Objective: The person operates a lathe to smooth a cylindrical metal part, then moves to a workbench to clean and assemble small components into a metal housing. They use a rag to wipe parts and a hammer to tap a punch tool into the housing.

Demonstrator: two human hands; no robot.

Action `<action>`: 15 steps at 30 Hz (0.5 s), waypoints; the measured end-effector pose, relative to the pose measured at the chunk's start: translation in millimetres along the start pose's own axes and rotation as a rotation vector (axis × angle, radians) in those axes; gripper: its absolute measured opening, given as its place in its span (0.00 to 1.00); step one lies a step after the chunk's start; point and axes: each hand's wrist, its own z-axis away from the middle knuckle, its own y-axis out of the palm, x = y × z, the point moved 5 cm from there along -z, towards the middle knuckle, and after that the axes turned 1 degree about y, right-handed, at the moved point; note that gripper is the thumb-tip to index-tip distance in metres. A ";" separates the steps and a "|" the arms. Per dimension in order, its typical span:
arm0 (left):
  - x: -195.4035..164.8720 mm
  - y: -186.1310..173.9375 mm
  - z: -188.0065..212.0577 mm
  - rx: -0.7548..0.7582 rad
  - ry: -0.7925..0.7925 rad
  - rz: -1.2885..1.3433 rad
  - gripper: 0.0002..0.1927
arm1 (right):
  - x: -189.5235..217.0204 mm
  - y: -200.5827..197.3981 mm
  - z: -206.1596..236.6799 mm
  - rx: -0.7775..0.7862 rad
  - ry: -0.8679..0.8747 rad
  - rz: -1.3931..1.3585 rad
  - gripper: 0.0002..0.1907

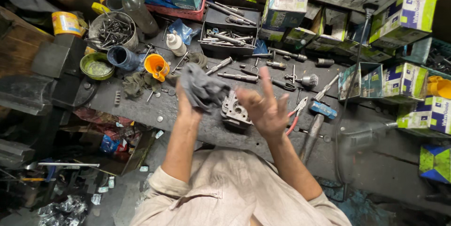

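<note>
Left hand (185, 106) is raised above the surface (188, 108), fingers clenching a crumpled grey rag (202, 89); the rag is bunching up out of the fist and hanging toward the middle. Right hand (263, 108) is lifted just beside it, palm turned up and toward the rag, fingers (267, 78) spreading wide and released, grasping nothing. The two hands are sitting close but apart, rag not touching the right palm as far as I can tell.

Between and below the hands, a grey metal engine part (235, 111) with round ports is lying on the surface, partly hidden by the right hand. Red-handled pliers (295, 113) and a hammer (317, 122) with a blue block at its head are lying just right of the right hand. Scissors (282, 84) and a small wire brush (307, 81) are resting further back.

On the left, an orange funnel (156, 66) is standing near a dark blue cup (123, 58), a green bowl (97, 66) and a round tin of bolts (112, 29). A black tray (230, 31) holding long steel tools is sitting at the back, with a white squeeze bottle (175, 43) beside it. Green and white cartons (404, 19) are stacking up along the right side. A black vise (56, 78) is clamped at the left edge. Light sleeves are showing at both forearms.
</note>
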 end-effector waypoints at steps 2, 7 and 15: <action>-18.5 -11.7 3.0 -0.293 0.108 -0.171 0.15 | 11.7 -5.7 -0.6 -0.184 -0.035 -0.150 0.48; 35.5 25.2 23.4 0.028 0.210 -0.754 0.15 | 9.7 15.0 -11.5 -0.117 -0.087 -0.193 0.46; 80.9 32.2 29.5 0.167 0.064 -0.464 0.14 | -11.2 27.1 15.0 0.060 0.010 0.316 0.50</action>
